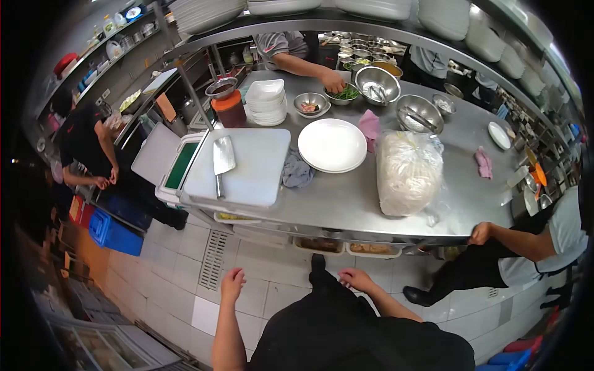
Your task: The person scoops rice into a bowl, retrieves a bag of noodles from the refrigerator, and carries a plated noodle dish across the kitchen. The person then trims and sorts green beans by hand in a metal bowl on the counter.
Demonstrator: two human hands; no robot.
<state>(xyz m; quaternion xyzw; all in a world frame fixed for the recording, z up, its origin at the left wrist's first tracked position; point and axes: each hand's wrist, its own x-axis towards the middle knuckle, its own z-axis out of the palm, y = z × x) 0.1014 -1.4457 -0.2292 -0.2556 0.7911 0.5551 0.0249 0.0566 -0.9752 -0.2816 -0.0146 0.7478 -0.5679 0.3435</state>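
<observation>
My left hand hangs over the tiled floor in front of the steel table, its fingers loosely bent and nothing seen in them. To its right, my right hand is also low and empty, with slack, slightly parted fingers. Neither touches the table. Nearest on the tabletop are a white cutting board with a cleaver lying on it, a grey cloth, white plates and a large clear plastic bag with pale contents.
Across the table a co-worker's hand reaches into a bowl of chopped greens. Another person's hand rests at the right table edge. A person in black stands left, near a blue bin. Food trays sit below the tabletop.
</observation>
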